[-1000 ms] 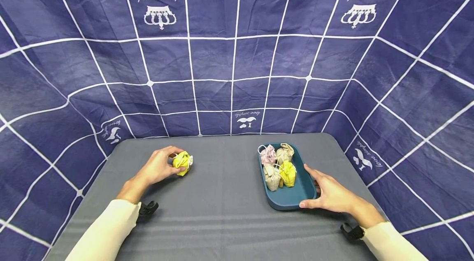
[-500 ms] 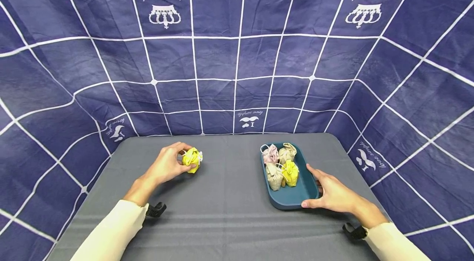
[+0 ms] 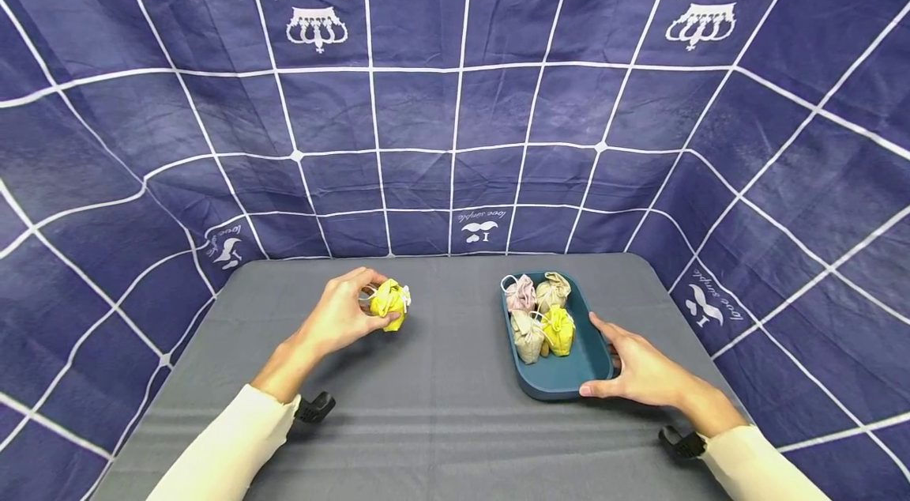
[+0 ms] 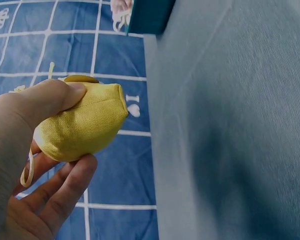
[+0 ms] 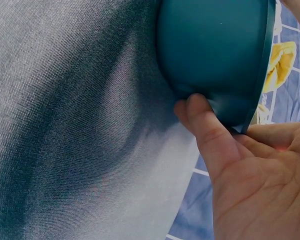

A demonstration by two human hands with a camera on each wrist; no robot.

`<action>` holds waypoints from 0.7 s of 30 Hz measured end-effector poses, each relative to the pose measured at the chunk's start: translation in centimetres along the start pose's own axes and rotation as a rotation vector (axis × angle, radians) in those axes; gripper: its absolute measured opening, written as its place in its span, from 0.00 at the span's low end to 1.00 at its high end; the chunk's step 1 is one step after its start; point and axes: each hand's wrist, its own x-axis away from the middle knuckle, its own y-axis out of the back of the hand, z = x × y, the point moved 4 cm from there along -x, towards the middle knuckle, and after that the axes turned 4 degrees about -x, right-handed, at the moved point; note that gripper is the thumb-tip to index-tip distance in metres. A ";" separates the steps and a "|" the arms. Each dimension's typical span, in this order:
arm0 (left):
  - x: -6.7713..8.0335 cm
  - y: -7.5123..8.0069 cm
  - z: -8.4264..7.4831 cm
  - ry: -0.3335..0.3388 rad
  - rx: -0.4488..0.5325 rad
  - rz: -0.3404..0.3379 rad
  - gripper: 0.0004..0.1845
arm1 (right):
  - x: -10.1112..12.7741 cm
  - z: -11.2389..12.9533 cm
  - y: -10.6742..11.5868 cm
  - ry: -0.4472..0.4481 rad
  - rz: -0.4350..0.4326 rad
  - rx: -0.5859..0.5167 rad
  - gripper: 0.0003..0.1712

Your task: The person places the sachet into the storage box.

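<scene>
My left hand pinches a small yellow drawstring pouch between thumb and fingers, left of centre over the table. The left wrist view shows the pouch held clear of the table, its cord loop hanging by the palm. At the right, my right hand grips the near right corner of a teal tray, thumb on the front wall and fingers along the side. Inside stand a pink pouch, two beige pouches and another yellow pouch, bunched to the left and back.
A grey cloth covers the table. Blue sheeting with white grid lines rises behind it and along both sides. A black band sits on the left wrist and another black band on the right.
My left hand has carried the yellow pouch to the right, toward the tray. The right hand keeps its grip on the tray, which stays in place.
</scene>
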 end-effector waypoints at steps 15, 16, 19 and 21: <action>-1.5 -1.4 -4.9 0.014 0.108 0.019 0.26 | -0.1 0.1 0.4 0.011 -0.011 0.048 0.79; -1.6 -1.6 -5.2 0.010 0.118 0.019 0.26 | -0.1 0.1 0.4 0.010 -0.009 0.044 0.79; -1.8 -2.2 -6.2 -0.002 0.131 0.016 0.26 | 0.0 0.2 0.3 0.006 -0.004 0.038 0.79; -2.0 -2.6 -6.9 -0.009 0.139 0.012 0.26 | 0.1 0.2 0.3 0.004 -0.001 0.035 0.79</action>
